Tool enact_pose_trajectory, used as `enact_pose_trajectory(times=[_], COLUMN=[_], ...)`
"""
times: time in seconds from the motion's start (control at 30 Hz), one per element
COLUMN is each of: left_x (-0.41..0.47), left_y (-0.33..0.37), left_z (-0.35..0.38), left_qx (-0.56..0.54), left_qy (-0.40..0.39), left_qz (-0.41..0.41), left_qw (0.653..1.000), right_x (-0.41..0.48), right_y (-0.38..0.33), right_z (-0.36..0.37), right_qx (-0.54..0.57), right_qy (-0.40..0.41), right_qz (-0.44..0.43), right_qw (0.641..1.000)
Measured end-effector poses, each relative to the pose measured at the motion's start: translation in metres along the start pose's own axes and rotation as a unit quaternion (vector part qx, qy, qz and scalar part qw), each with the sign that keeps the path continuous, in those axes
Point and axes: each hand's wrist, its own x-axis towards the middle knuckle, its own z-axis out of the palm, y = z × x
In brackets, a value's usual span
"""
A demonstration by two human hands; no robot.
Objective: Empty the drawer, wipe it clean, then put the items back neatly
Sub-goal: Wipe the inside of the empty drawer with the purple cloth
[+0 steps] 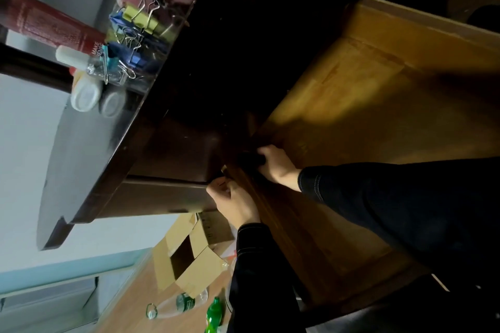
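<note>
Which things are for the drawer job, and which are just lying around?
Job: drawer; right hand gripping a dark thing at its corner, left hand beside; clips, book, white bottles on the desk, likely emptied out.
Lying about: box, clear bottle, green bottle on the floor.

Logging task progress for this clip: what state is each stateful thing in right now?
drawer: pulled out, visible floor bare.
cardboard box: flaps open, on the floor.
clear bottle: lying on its side.
right hand: fingers wrapped round the dark handle.
left hand: fingers curled at the drawer's front corner; grip unclear.
</note>
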Motion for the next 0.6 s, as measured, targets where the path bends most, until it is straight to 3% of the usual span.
enact_pose_trajectory(times=[0.1,0.23,0.4,0.6], left_x=[0.001,0.001,-0.001,-0.001], left_y=[-0.002,-0.003,-0.001,0.000], left_z=[0.000,-0.001,-0.002,-0.005], left_qx=[-0.005,-0.011,-0.013,-0.021], left_qy=[-0.006,-0.004,-0.007,-0.017], left_qz=[0.003,0.001,0.005,0.009], left_qw=[1.000,1.000,1.000,1.000], right_x=[0.006,0.005,0.001,-0.004], right_y=[-0.004,-0.013,-0.003,-0.013], right_z=[-0.008,-0.006,-0.010,-0.002], right_qx=[-0.001,0.015,-0.001,0.025], right_qy=[-0.015,-0.012,-0.023,-0.010], right_qz=[0.016,-0.030,0.010,-0.061], right_qw=[1.000,0.999,1.000,0.998])
